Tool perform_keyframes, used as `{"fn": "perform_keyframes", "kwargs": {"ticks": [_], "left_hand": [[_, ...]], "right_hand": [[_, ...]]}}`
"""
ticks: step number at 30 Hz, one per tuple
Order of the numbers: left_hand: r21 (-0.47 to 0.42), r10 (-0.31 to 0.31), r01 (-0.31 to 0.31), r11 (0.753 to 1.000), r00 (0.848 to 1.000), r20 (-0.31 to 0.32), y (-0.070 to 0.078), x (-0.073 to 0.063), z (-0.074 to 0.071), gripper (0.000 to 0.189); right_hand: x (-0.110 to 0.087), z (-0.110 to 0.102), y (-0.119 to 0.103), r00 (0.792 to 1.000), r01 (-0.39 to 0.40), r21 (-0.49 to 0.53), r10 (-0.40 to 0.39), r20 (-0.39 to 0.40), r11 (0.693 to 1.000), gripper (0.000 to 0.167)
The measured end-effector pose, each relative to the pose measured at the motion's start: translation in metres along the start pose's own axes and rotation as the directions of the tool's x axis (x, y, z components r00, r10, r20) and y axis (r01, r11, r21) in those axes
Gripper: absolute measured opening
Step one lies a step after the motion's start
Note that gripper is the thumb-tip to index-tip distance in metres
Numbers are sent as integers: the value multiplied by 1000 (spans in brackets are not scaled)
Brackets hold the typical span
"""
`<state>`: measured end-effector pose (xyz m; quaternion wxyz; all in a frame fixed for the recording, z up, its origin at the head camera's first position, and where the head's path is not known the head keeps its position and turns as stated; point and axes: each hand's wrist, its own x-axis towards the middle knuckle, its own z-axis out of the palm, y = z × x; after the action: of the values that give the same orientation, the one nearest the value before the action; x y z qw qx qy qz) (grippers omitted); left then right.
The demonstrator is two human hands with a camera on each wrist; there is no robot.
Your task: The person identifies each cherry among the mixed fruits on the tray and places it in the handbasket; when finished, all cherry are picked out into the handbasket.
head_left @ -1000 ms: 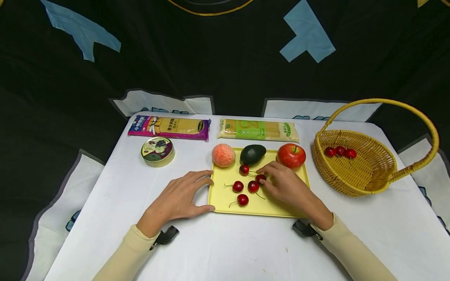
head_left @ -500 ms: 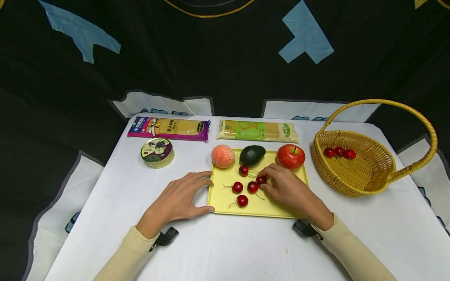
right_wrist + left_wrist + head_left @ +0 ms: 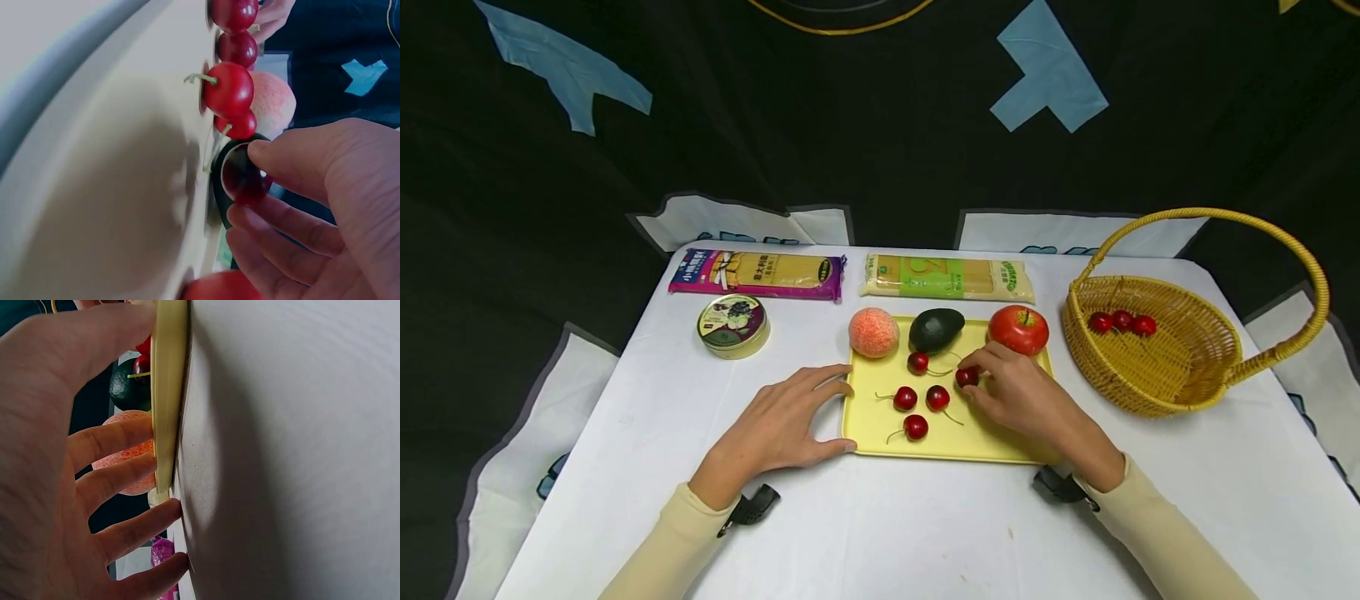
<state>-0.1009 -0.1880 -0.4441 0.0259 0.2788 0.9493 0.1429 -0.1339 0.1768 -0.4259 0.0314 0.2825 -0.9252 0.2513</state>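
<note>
My right hand [image 3: 1018,387] pinches a dark red cherry [image 3: 245,175] between thumb and fingertips, over the right half of the yellow tray [image 3: 1000,446]. Several other cherries with stems lie on the tray to its left, one of them a cherry [image 3: 915,427] near the front edge. My left hand [image 3: 782,421] has its fingers spread, with thumb and fingertips at the tray's left edge, as the left wrist view also shows. Along the tray's back sit a pinkish-orange round fruit [image 3: 874,332], an avocado [image 3: 936,330] and a red apple [image 3: 1018,329].
To the right stands a yellow wicker basket [image 3: 1213,367] with a tall handle and three cherries inside. Behind the tray lie a purple pasta packet [image 3: 756,273] and a green pasta packet [image 3: 947,277]. A round tin [image 3: 733,325] stands at the left.
My right hand has drawn slightly right, and the pinched cherry has come away from the cherry beside it. The left hand stays at the tray's edge.
</note>
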Motion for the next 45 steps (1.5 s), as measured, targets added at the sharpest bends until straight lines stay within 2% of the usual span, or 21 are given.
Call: {"fn": "perform_keyframes", "kwargs": {"ticks": [8,13,18,22,28,32,37,45], "left_hand": [[-3,-15,15,1000,1000,12,0,0,-1,72],[-6,-19,19,1000,1000,15,0,0,-1,72],[-6,-15,15,1000,1000,18,1,0,0,72],[0,-12,12,1000,1000,12,0,0,0,72],[1,-15,15,1000,1000,12,0,0,0,72],[-4,-15,15,1000,1000,13,0,0,0,72],[-6,-15,15,1000,1000,15,1,0,0,72],[-7,-19,19,1000,999,27,1,1,-1,73]], "right_hand": [[-10,-23,5,998,-41,-9,41,-41,999,31],[-18,-42,15,992,-36,-38,31,-126,999,34],[-26,-60,29,968,-4,-76,-16,-249,997,33],[-32,-74,43,949,-61,-101,27,-315,993,34],[-44,-91,67,931,-197,-48,171,-321,979,35],[-50,-95,82,916,-231,-37,204,-346,972,36],[-59,-98,102,907,-267,-75,224,-358,961,36],[-70,-99,126,896,-372,-97,329,-299,923,36]]}}
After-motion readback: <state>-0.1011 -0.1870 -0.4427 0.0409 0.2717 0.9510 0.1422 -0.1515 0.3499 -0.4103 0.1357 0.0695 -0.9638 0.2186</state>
